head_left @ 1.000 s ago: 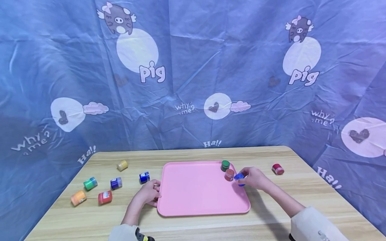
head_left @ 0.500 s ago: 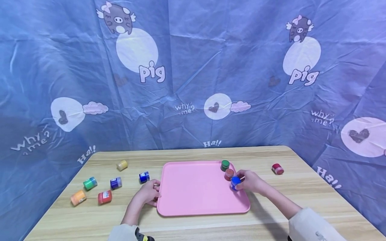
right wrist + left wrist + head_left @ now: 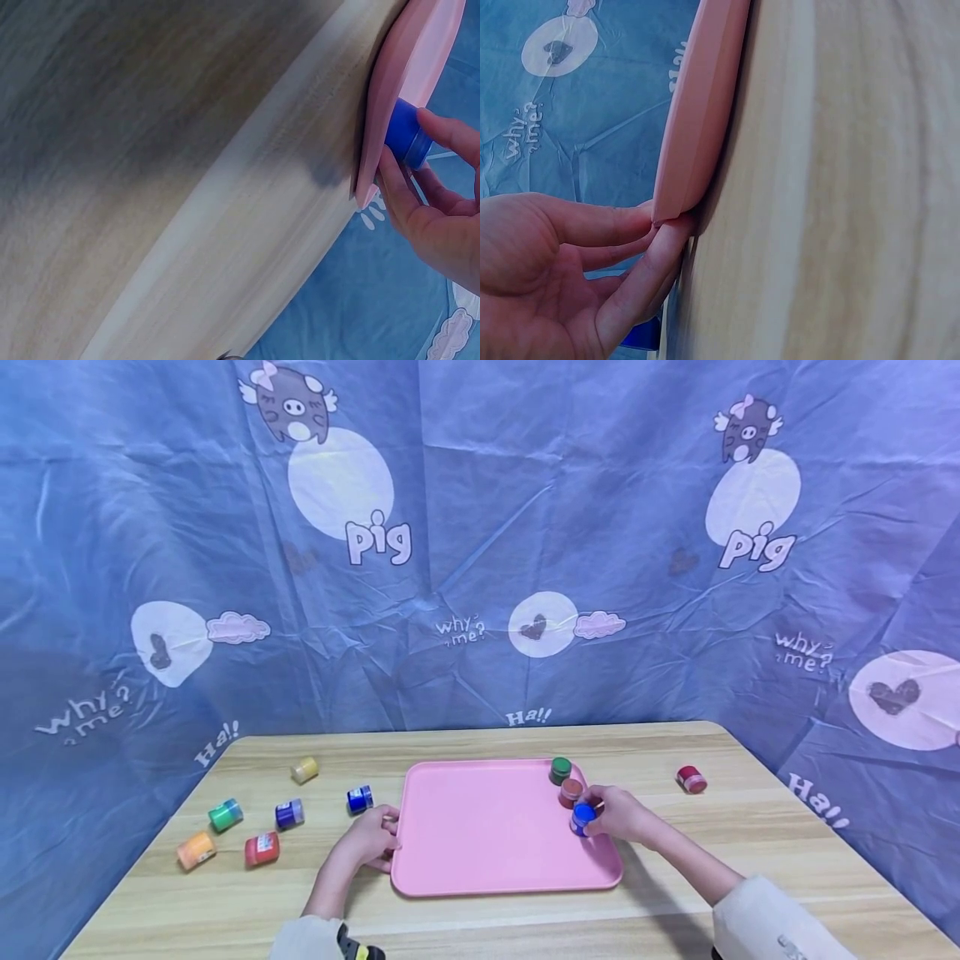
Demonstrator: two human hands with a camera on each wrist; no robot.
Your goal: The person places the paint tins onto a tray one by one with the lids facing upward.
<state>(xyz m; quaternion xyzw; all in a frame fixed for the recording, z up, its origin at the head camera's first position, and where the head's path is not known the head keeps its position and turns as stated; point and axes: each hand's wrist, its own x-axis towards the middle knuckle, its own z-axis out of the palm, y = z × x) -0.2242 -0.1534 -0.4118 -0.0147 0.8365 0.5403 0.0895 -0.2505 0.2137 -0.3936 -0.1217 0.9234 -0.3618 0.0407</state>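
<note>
1. Head view: a person sits at a wooden bench (image 3: pixel 480 918) backed by a blue cartoon-print cloth (image 3: pixel 480 527). A pink tray (image 3: pixel 487 835) lies in the middle of the bench.
2. Same view, right side: the right hand (image 3: pixel 617 814) has its fingers curled round a blue paint pot (image 3: pixel 582 817), which stands upright on the tray near its right edge. Just behind it, in a line along that edge, stand a red-brown pot (image 3: pixel 571 792) and a green pot (image 3: pixel 560 770), so the pots appear to be set in a row.
3. Same view, left side: the left hand (image 3: pixel 371 839) pinches the tray's left rim, probably to keep the tray from sliding.
4. Loose pots lie on their sides on the bench, left of the tray: yellow (image 3: pixel 303 769), dark blue (image 3: pixel 360 798), purple-blue (image 3: pixel 288 813), green (image 3: pixel 225 815), red (image 3: pixel 262 849) and orange (image 3: pixel 197 850). A crimson pot (image 3: pixel 691 779) lies alone on the right.
5. Left wrist view (tilted sideways): the fingers (image 3: pixel 641 262) grip the tray rim (image 3: pixel 697 120) from above and below, against the bench top.
6. Right wrist view (also tilted): fingertips (image 3: pixel 450 131) clasp the blue pot (image 3: pixel 405 135) resting on the tray beside its rim (image 3: pixel 382 112).
</note>
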